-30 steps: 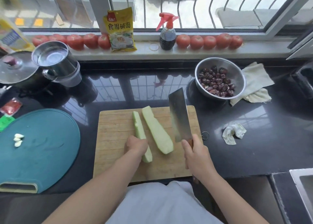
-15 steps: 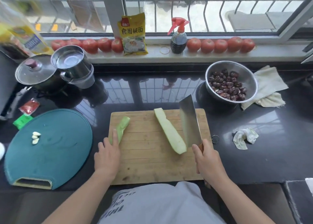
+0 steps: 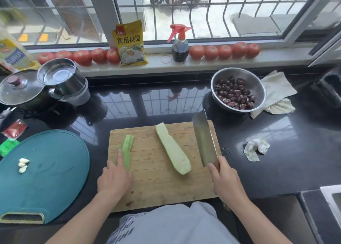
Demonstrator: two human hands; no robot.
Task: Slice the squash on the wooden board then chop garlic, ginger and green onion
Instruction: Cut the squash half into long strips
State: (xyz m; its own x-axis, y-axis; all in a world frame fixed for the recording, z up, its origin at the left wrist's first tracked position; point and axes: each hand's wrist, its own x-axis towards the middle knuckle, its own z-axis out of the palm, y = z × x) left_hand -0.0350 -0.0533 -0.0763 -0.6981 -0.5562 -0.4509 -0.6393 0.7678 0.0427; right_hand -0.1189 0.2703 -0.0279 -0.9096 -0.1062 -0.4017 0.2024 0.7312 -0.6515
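Here two pieces of squash lie on the wooden board (image 3: pixel 158 184), both peeled and pale green. The narrow piece (image 3: pixel 127 151) lies at the board's left side, just under the fingertips of the left hand (image 3: pixel 114 179), whose straight fingers rest flat along its near end and curl round nothing. The wide piece (image 3: pixel 172 148) is a long half lying slantwise mid-board, its smooth pale face up and its near end cut square; it sits between the two hands, touching neither, just left of the cleaver (image 3: pixel 203 140). The right hand (image 3: pixel 224 177) grips the cleaver's brown handle with fingers wrapped round it, the one broad steel blade pointing away from the body with its edge turned toward the wide piece; whether the edge touches the board I cannot tell. Well left of the left hand a round teal cutting board (image 3: pixel 46 179) carries three peeled garlic cloves (image 3: pixel 23 165) in a small cluster. Beyond the right hand, on the dark surface (image 3: pixel 295 151), stands one steel bowl (image 3: pixel 258 84) of dark red dates, with a cream cloth (image 3: pixel 276 92) beside it and one crumpled white wad (image 3: pixel 255 148) to the right of the blade. Ten tomatoes line the windowsill, five (image 3: pixel 81 56) at the left and five (image 3: pixel 224 51) at the right, with one yellow packet (image 3: pixel 130 44) and one spray bottle (image 3: pixel 180 44) between them.
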